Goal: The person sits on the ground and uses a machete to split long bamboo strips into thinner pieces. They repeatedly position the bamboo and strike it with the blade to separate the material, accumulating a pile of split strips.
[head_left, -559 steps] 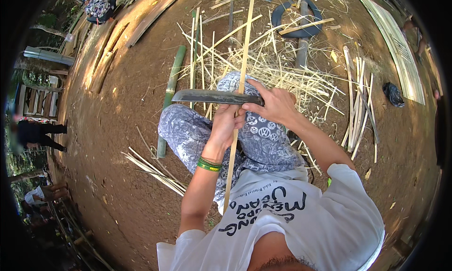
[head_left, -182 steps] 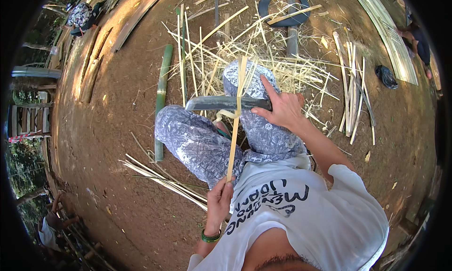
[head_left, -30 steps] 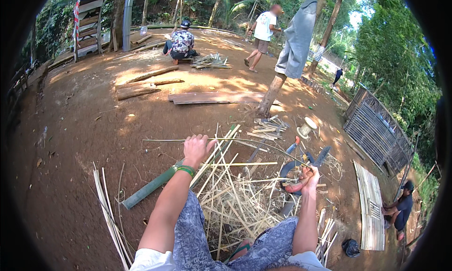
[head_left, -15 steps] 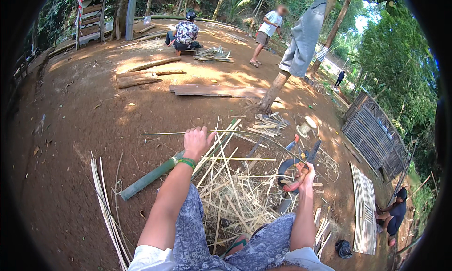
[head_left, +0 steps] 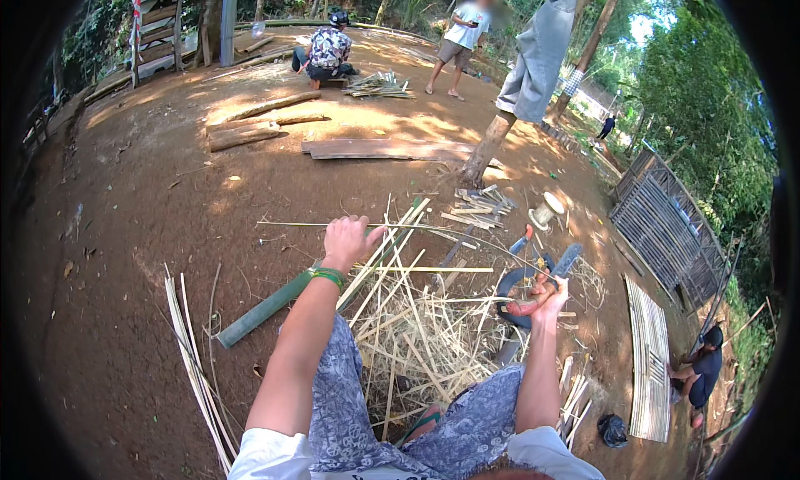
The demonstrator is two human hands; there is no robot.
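Note:
My left hand (head_left: 350,245) is closed round a long thin bamboo strip (head_left: 442,228), palm down, over the near ground. The strip's free end sticks out to the left, and its other part bends down to my right hand (head_left: 546,295). That hand grips a knife by its reddish-brown handle, the broad dark blade (head_left: 568,262) pointing up and away. The strip meets the knife near the base of the blade; their exact contact is too small to tell. Below, a tangle of pale bamboo strips and shavings (head_left: 425,338) lies between my legs.
A green bamboo pole (head_left: 267,309) lies left of the tangle, with long strips (head_left: 190,347) beyond it. Near my right hand are a dark curved band (head_left: 507,290) and a wooden spool (head_left: 546,212). Planks (head_left: 392,150), a post (head_left: 483,157) and several people are farther off.
My right hand and knife have shifted slightly right, and the blade is tilted further right. My left hand keeps its hold on the strip. A standing person in the distance has turned and moved left.

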